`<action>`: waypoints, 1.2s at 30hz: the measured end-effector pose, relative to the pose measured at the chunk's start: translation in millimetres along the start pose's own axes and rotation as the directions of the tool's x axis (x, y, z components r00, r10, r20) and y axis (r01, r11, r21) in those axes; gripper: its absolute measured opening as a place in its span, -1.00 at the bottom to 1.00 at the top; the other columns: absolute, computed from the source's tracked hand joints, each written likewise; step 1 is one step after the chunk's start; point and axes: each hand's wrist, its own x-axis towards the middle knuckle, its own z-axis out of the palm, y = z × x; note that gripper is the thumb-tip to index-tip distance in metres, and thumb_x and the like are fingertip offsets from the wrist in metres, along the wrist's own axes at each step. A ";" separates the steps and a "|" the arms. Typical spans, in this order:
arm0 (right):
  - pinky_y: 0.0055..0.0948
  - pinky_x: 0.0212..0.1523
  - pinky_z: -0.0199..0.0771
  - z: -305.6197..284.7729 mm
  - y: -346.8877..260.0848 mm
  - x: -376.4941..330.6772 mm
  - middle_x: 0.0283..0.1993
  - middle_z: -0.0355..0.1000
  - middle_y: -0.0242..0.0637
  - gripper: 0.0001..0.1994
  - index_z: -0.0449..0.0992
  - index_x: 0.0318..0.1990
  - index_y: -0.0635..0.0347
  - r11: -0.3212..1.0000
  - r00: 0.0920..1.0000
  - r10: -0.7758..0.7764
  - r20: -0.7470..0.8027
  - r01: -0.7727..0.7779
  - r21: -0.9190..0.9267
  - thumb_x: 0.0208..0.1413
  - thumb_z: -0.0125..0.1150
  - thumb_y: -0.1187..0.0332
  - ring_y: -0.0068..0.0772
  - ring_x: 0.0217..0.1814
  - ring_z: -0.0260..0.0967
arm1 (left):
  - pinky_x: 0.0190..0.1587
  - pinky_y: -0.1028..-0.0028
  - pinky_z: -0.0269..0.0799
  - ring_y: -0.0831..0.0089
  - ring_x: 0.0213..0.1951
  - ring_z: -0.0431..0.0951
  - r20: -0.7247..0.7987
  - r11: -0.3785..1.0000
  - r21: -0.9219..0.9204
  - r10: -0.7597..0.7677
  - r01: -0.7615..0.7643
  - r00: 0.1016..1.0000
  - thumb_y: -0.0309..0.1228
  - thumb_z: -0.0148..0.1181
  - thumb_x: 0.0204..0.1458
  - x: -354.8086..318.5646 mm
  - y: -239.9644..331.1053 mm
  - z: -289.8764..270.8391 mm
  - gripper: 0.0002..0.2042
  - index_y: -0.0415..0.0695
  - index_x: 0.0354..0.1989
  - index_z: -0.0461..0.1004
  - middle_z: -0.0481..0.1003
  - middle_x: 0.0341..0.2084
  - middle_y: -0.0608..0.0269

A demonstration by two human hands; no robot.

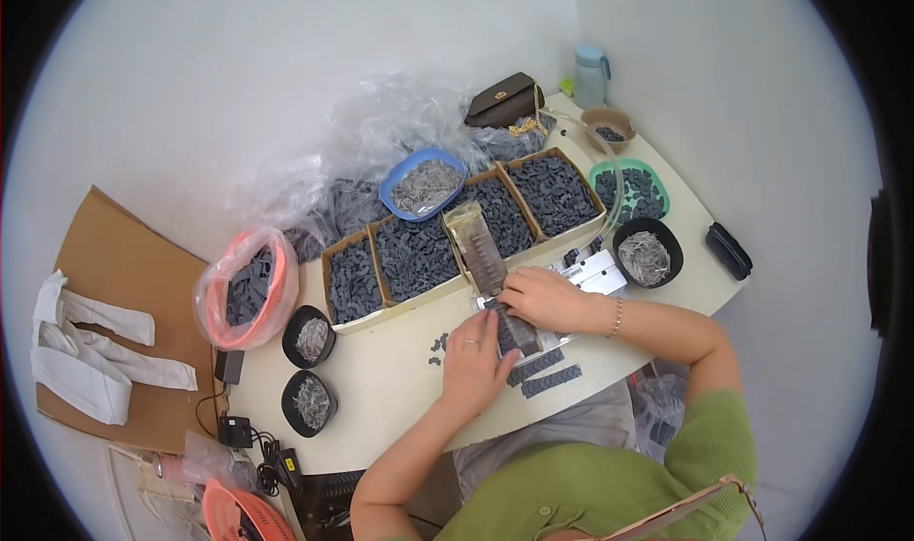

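My left hand has index finger and thumb apart, pressed along the edge of a row of dark plastic pieces at the table's near side. My right hand comes over from the right with its fingers bent together at the row's upper end; what they pinch is hidden. Just beyond the fingertips a long see-through holder leans toward the divided box. Under the right hand lies a white and silver metal fixture. Two finished-looking dark strips lie flat by the near edge.
A divided cardboard box of dark pieces spans the back, with a blue tray of metal pins on it. Black bowls of pins stand at both sides. A pink basket is left; a black case lies at the right edge.
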 end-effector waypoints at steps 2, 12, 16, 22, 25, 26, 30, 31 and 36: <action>-0.28 -0.07 0.32 -9.2 1.1 -6.0 -0.25 0.37 -0.26 -0.78 0.49 -0.29 0.22 0.998 0.998 0.061 0.007 -0.061 -0.015 -0.11 0.26 0.34 -0.23 -0.12 0.31 | 0.15 0.08 0.13 -0.04 0.12 0.24 -0.011 1.000 0.000 -0.019 0.019 1.000 -0.25 0.24 -0.05 6.1 -6.7 -0.7 -0.37 -0.36 0.16 0.24 0.21 0.13 -0.14; -0.32 -0.06 0.25 -11.6 -17.5 -22.5 -0.15 0.38 -0.30 -0.69 0.52 -0.14 0.20 0.989 0.996 0.026 -0.081 -0.037 -0.140 -0.11 0.24 0.37 -0.28 -0.04 0.26 | 0.19 0.10 0.04 -0.05 0.16 0.18 0.028 0.999 0.028 0.046 -0.047 0.999 -0.23 0.23 -0.04 18.1 -7.9 6.9 -0.36 -0.36 0.18 0.22 0.15 0.17 -0.15; -0.33 -0.06 0.25 -14.6 -11.9 -20.6 -0.15 0.38 -0.29 -0.68 0.51 -0.12 0.22 0.991 0.996 0.061 -0.069 -0.068 -0.112 -0.11 0.17 0.39 -0.28 -0.05 0.28 | 0.19 0.10 0.05 -0.04 0.15 0.19 0.028 0.999 0.012 0.047 -0.048 0.998 -0.20 0.23 -0.04 22.0 -10.0 4.3 -0.37 -0.33 0.16 0.26 0.16 0.17 -0.15; -0.37 -0.11 0.24 -7.8 -9.5 -18.0 -0.16 0.38 -0.26 -0.69 0.51 -0.12 0.23 0.978 0.999 0.011 -0.044 -0.020 -0.208 -0.05 0.06 0.36 -0.31 -0.10 0.29 | 0.18 0.10 0.08 0.00 0.16 0.22 0.061 0.990 0.099 0.095 -0.100 0.994 -0.14 0.24 -0.05 16.6 -5.0 2.3 -0.39 -0.32 0.11 0.33 0.21 0.15 -0.14; -0.38 -0.12 0.24 -8.3 -12.3 -17.1 -0.17 0.37 -0.25 -0.68 0.50 -0.11 0.27 0.968 0.999 0.003 -0.035 -0.011 -0.252 -0.03 0.04 0.35 -0.32 -0.12 0.29 | 0.18 0.10 0.08 0.00 0.18 0.21 0.058 0.992 0.079 0.095 -0.099 0.994 -0.12 0.23 -0.04 11.6 -1.3 0.9 -0.38 -0.33 0.11 0.32 0.20 0.16 -0.14; -0.39 -0.13 0.24 -8.7 -13.3 -17.0 -0.17 0.37 -0.24 -0.67 0.50 -0.11 0.29 0.963 0.999 -0.010 -0.036 0.000 -0.271 -0.04 0.04 0.35 -0.32 -0.13 0.29 | 0.18 0.10 0.08 0.01 0.18 0.21 0.048 0.993 0.072 0.088 -0.092 0.995 -0.11 0.23 -0.04 11.1 -1.0 1.2 -0.38 -0.33 0.11 0.32 0.20 0.17 -0.15; -0.40 -0.13 0.23 -9.7 -15.8 -18.2 -0.17 0.37 -0.25 -0.67 0.49 -0.12 0.32 0.940 0.999 -0.044 -0.031 0.031 -0.341 -0.04 0.04 0.36 -0.33 -0.14 0.29 | 0.19 0.10 0.09 0.00 0.19 0.20 0.013 0.992 0.097 0.084 -0.085 0.996 -0.11 0.22 -0.03 14.2 -2.7 5.6 -0.36 -0.33 0.13 0.29 0.18 0.18 -0.16; -0.40 -0.13 0.23 -10.3 -16.6 -19.0 -0.16 0.37 -0.24 -0.67 0.49 -0.12 0.32 0.947 0.999 -0.035 -0.026 0.024 -0.320 -0.04 0.04 0.36 -0.33 -0.14 0.28 | 0.19 0.09 0.09 -0.01 0.20 0.19 0.023 0.994 0.081 0.079 -0.080 0.997 -0.11 0.22 -0.02 13.6 -2.2 6.2 -0.36 -0.33 0.13 0.28 0.18 0.18 -0.17; -0.39 -0.11 0.24 -14.0 -23.3 -29.6 -0.12 0.37 -0.24 -0.68 0.49 -0.12 0.30 0.968 0.999 -0.032 -0.027 0.024 -0.251 -0.05 0.05 0.37 -0.32 -0.12 0.29 | 0.21 0.06 0.06 -0.10 0.23 0.12 0.102 0.997 0.012 0.072 -0.073 0.992 -0.15 0.23 -0.03 -0.4 5.1 7.0 -0.34 -0.35 0.17 0.23 0.11 0.22 -0.18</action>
